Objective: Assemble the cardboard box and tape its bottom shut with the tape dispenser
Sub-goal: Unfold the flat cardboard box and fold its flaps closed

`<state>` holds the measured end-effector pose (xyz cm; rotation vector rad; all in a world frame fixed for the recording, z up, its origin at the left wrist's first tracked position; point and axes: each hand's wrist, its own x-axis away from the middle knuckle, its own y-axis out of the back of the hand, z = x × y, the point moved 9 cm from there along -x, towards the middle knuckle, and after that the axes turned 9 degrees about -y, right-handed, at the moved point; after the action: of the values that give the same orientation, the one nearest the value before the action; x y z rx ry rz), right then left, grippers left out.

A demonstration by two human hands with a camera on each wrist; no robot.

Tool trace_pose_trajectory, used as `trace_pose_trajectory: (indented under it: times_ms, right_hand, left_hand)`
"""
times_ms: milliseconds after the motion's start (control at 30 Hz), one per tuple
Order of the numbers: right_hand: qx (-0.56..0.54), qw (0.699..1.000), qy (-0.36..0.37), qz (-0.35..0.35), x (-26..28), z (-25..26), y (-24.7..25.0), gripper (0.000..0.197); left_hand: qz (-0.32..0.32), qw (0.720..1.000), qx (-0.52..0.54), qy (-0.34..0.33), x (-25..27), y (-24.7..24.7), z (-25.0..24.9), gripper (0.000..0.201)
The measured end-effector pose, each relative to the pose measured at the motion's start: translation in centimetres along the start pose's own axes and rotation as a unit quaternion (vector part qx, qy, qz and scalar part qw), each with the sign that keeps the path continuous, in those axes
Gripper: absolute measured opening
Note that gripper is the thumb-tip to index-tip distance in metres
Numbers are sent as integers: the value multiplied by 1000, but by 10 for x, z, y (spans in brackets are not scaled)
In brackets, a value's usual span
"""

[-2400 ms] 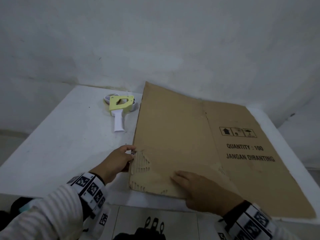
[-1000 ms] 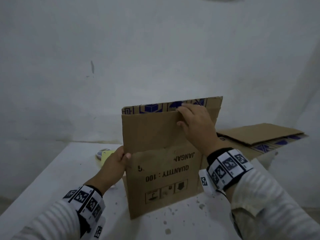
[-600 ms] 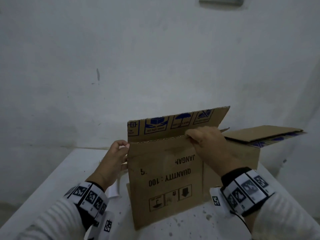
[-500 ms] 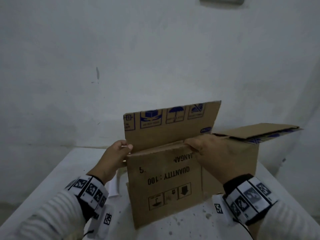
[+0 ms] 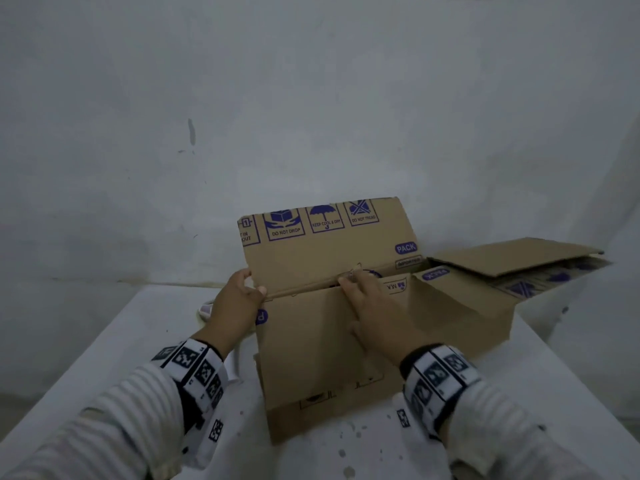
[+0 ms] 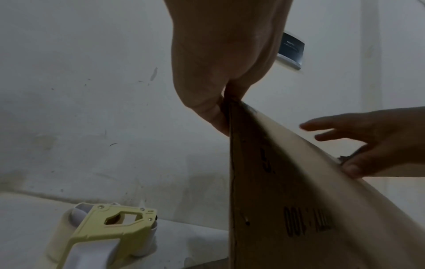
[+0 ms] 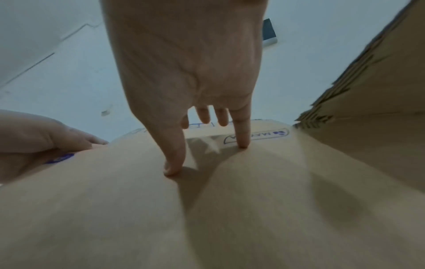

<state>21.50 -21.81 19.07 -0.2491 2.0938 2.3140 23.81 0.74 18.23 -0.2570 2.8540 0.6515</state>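
Note:
A brown cardboard box [image 5: 329, 341] stands on the white table [image 5: 131, 344]. Its far flap is upright and shows blue handling symbols, while the near flap [image 7: 207, 218] is bent over toward me. My left hand [image 5: 254, 287] pinches the box's upper left corner, thumb and fingers on either side of the edge [image 6: 226, 116]. My right hand [image 5: 356, 303] lies on the near flap with straight, spread fingers [image 7: 241, 131] pressing it. The yellow-and-white tape dispenser [image 6: 108, 231] lies on the table left of the box, mostly hidden behind my left hand in the head view.
A stack of flattened cardboard boxes [image 5: 519, 265] lies at the right, touching the box's side. A white wall stands close behind the table, with a dark plate [image 6: 291, 50] mounted high on it. Bare table [image 5: 346, 455] shows near me.
The flat cardboard has been stood up and spread into a box. In the last half second the near flap has swung down toward me under my right hand, and the far flap has opened back.

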Motion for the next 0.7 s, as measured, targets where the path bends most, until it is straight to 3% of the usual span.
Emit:
trace_pose_trajectory:
  times_ms: [100,167,233,300,400,467,567,700]
  right_hand:
    - [-6,999,-28,-18,-12,6,-4,72]
    - [-14,998,-37,-53,-13,7,-5,67]
    - [-24,997,-36,-67,-10,9,-9,66]
    - [-33,995,-29,-85,-7,9,-8,67]
    - [-36,997,-22,-61,-5,6,-7,66]
    - [-24,998,-39,-47,-3,0,-1,60]
    - [2,983,-146,-109,7,-35,28,54]
    - [-18,949,-294,-112,29,-95,46,55]
  left_hand:
    - [-40,999,23,-25,5,2,-3,61]
    - [-87,979,-127,-134,14,5,-27,61]
    - [-66,909,-301,-280,30,-22,-56,64]
    - [11,854,-388,-347,38,-60,-63,66]
    - [98,849,-413,-315,32,-88,-48,68]
    - [97,847,-426,-304,29,-89,-45,66]
    - [107,847,-431,-291,25,-88,-46,68]
    - [106,842,-442,-292,23,-89,-46,70]
